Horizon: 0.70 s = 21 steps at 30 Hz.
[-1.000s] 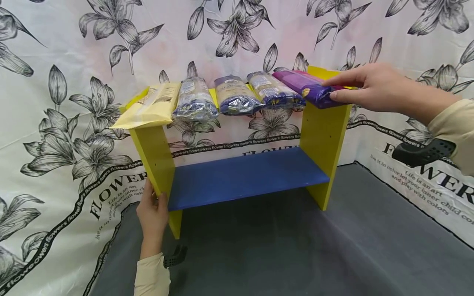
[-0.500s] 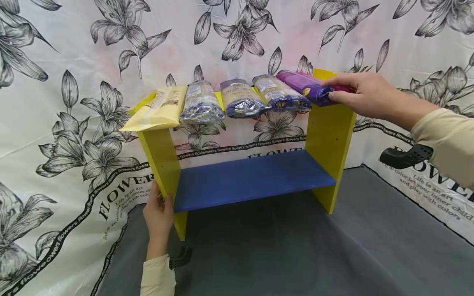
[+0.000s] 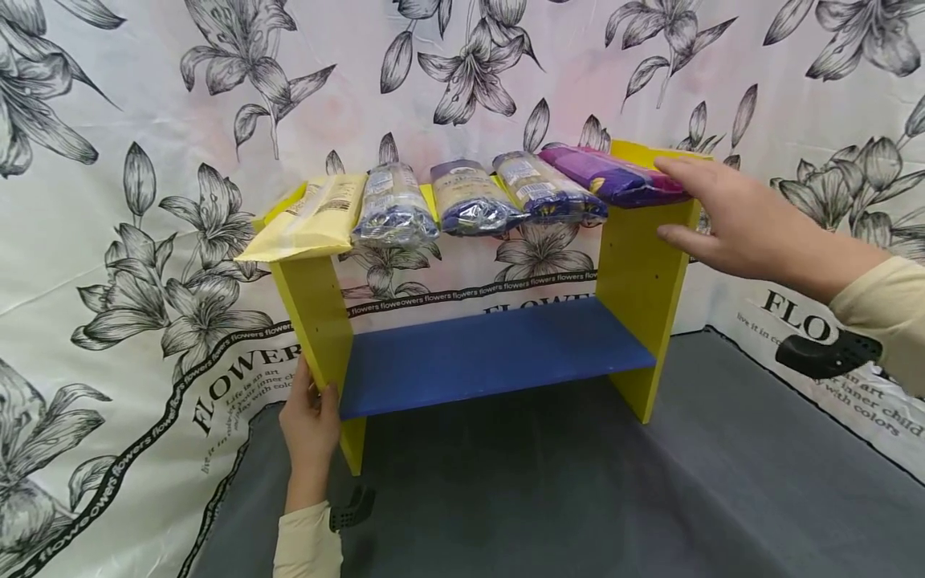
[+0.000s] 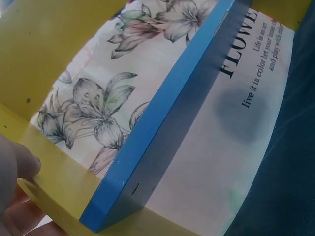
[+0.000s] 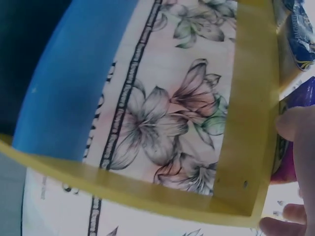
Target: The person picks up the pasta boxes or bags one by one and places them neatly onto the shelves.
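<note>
A small yellow shelf unit point(image 3: 643, 297) with a blue shelf board point(image 3: 499, 353) stands ahead. My left hand point(image 3: 311, 429) grips its left side panel point(image 3: 309, 321) low down, the thumb on the inner face in the left wrist view. On top, at the right end, lies a pink and purple packet point(image 3: 614, 175). Right beside that packet is my right hand point(image 3: 751, 221), fingers extended and thumb spread apart below them. Farther left on the top lie a yellow packet point(image 3: 311, 218), a clear packet point(image 3: 396, 205), a beige-labelled packet point(image 3: 473, 199) and a blue-ended packet point(image 3: 551, 189).
The unit stands on a dark grey cloth point(image 3: 506, 498). Behind it and along the sides hangs a white curtain point(image 3: 462, 48) with a flower print and lettering. The packets' front ends stick out past the top's front edge.
My right hand has let go of the pink and purple packet and moved slightly right, its thumb dropping away. The left hand keeps its grip on the side panel.
</note>
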Tool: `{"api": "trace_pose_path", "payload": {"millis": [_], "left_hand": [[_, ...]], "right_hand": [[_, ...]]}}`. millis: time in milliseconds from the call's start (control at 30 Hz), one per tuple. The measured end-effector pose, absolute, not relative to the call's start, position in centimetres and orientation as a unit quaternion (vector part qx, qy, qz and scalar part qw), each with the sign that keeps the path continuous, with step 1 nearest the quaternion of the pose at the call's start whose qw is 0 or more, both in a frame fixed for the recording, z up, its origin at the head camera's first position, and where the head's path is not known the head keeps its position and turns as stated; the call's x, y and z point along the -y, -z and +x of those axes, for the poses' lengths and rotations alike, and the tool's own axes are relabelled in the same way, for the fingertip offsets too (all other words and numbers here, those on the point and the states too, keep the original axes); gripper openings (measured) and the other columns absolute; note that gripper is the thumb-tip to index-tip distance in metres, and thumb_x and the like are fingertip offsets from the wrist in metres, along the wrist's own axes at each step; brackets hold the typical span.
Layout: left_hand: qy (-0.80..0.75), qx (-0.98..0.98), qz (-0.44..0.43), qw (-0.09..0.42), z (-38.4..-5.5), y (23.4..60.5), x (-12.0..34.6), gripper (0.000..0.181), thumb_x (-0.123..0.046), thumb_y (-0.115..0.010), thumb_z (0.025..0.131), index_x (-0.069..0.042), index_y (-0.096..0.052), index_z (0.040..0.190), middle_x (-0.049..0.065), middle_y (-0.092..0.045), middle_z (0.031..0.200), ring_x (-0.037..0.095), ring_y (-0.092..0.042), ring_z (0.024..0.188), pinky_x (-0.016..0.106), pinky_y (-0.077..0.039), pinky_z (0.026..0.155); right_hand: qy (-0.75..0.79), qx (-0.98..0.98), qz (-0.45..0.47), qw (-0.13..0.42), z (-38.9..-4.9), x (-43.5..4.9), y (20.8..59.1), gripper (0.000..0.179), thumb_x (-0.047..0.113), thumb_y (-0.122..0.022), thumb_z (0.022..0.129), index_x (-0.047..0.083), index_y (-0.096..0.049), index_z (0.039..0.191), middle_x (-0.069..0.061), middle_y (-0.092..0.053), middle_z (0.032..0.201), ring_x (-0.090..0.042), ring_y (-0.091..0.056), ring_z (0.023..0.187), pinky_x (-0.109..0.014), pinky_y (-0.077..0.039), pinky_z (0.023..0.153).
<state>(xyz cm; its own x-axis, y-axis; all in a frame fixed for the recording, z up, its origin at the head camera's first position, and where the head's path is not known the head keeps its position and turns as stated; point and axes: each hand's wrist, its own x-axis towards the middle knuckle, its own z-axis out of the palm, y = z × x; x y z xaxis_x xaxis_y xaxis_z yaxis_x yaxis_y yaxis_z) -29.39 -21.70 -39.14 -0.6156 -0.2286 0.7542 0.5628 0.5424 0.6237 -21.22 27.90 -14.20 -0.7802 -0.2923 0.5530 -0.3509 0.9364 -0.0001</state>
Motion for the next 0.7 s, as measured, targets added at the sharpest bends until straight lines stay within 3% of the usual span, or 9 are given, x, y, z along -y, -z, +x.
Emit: {"api": "trace_pose_path", "payload": {"millis": [200, 367, 433, 700], "left_hand": [[0.46, 0.777, -0.094, 0.42, -29.1, 39.0, 22.1, 0.065, 0.004, -0.057, 0.097, -0.015, -0.042, 0.157, 0.031, -0.065, 0.129, 0.051, -0.067, 0.113, 0.061, -0.059, 0.078], [0.457, 0.778, -0.084, 0.422, -28.9, 39.0, 22.4, 0.064, 0.004, -0.057, 0.097, -0.016, -0.044, 0.156, 0.031, -0.066, 0.128, 0.051, -0.067, 0.113, 0.062, -0.059, 0.077], [0.458, 0.779, -0.083, 0.42, -28.8, 39.0, 22.3, 0.064, 0.003, -0.057, 0.097, -0.016, -0.044, 0.156, 0.031, -0.065, 0.129, 0.051, -0.067, 0.113, 0.062, -0.059, 0.078], [0.469, 0.777, -0.091, 0.41, -28.7, 38.8, 21.9, 0.064, 0.002, -0.056, 0.097, -0.015, -0.042, 0.157, 0.031, -0.064, 0.132, 0.05, -0.066, 0.116, 0.06, -0.059, 0.081]], "right_hand": [[-0.084, 0.923, 0.125, 0.354, -19.8, -29.1, 16.2, 0.093, 0.015, -0.07, 0.089, 0.009, -0.017, 0.165, -0.029, -0.027, 0.164, -0.054, -0.033, 0.146, -0.075, -0.033, 0.109], [-0.075, 0.914, 0.099, 0.386, -18.7, -29.7, 18.9, 0.096, 0.011, -0.072, 0.083, 0.007, -0.02, 0.164, -0.033, -0.031, 0.16, -0.057, -0.038, 0.138, -0.077, -0.041, 0.097], [-0.071, 0.921, 0.076, 0.376, -18.3, -30.1, 20.4, 0.098, 0.012, -0.074, 0.083, 0.007, -0.018, 0.164, -0.034, -0.032, 0.157, -0.058, -0.041, 0.131, -0.078, -0.043, 0.088], [-0.141, 0.962, -0.032, 0.231, -18.0, -32.8, 26.8, 0.097, 0.026, -0.068, 0.094, -0.002, -0.005, 0.163, -0.047, -0.017, 0.153, -0.067, -0.026, 0.132, -0.083, -0.03, 0.094]]}}
